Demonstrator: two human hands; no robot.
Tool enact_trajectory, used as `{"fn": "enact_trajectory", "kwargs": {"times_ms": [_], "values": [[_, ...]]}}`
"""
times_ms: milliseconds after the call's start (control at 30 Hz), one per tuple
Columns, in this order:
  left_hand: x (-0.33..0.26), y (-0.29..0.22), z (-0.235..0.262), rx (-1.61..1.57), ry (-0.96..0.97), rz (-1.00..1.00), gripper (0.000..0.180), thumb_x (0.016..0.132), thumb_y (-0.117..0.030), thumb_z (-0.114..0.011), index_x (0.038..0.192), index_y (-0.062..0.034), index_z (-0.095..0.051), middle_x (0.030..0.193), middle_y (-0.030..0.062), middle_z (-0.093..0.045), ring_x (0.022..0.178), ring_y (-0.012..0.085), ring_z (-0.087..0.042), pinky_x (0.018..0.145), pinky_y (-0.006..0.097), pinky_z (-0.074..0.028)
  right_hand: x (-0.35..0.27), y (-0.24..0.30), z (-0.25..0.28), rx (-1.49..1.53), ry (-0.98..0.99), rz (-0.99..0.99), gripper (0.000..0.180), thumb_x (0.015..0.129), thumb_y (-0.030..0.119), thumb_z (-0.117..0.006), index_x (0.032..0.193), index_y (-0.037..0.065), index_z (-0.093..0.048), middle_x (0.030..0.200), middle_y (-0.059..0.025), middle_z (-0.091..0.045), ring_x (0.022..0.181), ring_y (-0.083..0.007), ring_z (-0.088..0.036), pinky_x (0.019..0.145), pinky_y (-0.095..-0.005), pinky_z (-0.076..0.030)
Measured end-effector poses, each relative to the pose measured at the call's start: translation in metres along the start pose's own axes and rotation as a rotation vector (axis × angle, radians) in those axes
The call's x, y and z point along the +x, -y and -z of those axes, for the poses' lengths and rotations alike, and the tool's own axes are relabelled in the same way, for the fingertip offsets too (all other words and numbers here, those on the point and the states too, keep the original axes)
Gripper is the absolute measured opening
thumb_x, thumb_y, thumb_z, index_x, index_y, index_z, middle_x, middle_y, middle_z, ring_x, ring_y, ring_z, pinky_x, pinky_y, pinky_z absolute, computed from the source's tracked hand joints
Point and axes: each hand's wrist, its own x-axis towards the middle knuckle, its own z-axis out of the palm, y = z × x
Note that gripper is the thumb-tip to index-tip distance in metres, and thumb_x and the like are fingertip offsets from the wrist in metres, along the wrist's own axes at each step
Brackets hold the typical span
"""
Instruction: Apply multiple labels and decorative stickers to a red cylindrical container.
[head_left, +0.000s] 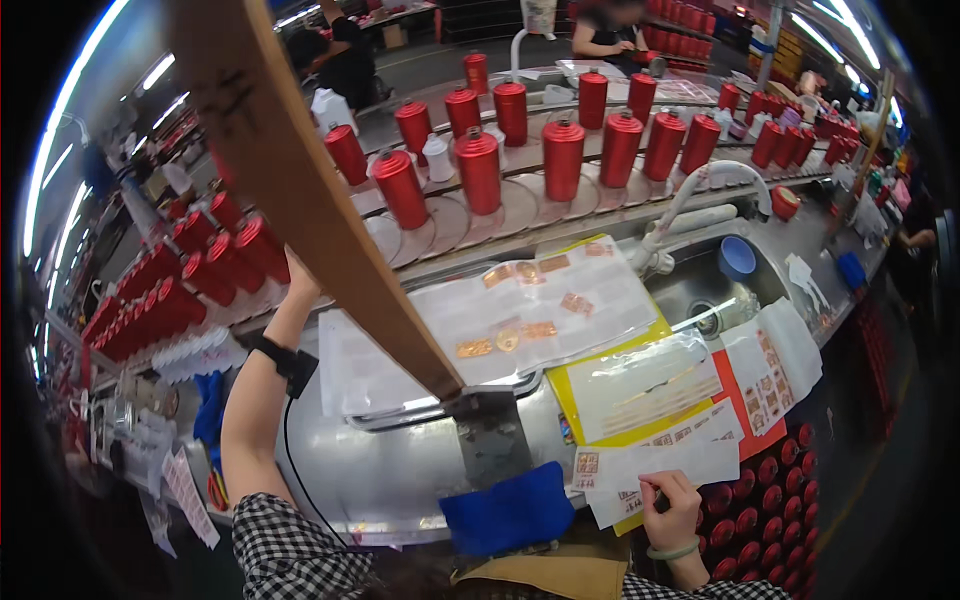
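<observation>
My left hand (298, 284) reaches up toward the conveyor (520, 205) of red bottles (400, 188) and its fingers are hidden behind a slanting brown wooden beam (300, 180). A black band sits on that wrist. My right hand (672, 512), with a pale green bangle, pinches the lower edge of a white sticker sheet (660, 462) lying on the steel counter (390, 480). More label sheets in clear sleeves (530, 315) and yellow and orange paper (640, 385) cover the counter between my hands.
A blue cloth (510, 508) lies at the counter's near edge. A white pipe (690, 190) and blue cup (737, 257) stand by a sink at right. Red bottles fill racks at left (170, 290) and a crate below right (770, 500). Other people work beyond the conveyor.
</observation>
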Motion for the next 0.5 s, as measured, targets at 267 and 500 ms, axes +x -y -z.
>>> {"fn": "enact_trajectory", "kwargs": {"times_ms": [267,500], "values": [[-0.117,-0.236,0.147,-0.645,-0.138,0.222,0.071,0.088,-0.001,-0.076,0.151,-0.0057,-0.043,0.144,0.0116,-0.057,0.127,0.0225,-0.061,0.11,0.038,-0.049,0.016,0.016,-0.001,0.168,0.13,0.307,0.024,0.08,-0.003,-0.078,0.102,0.006,-0.077,0.089,-0.0113,-0.069,0.077,-0.0294,-0.067,0.067,-0.0375,-0.055],[-0.24,-0.305,0.151,-1.34,-0.152,0.386,0.083,0.102,-0.056,-0.055,0.159,0.0009,-0.034,0.159,0.0185,-0.046,0.137,0.0319,-0.055,0.108,0.044,-0.053,0.024,0.073,-0.016,0.377,0.302,0.537,0.032,0.08,0.009,-0.086,0.111,0.01,-0.076,0.099,-0.0107,-0.072,0.087,-0.0295,-0.07,0.075,-0.0387,-0.058]]}}
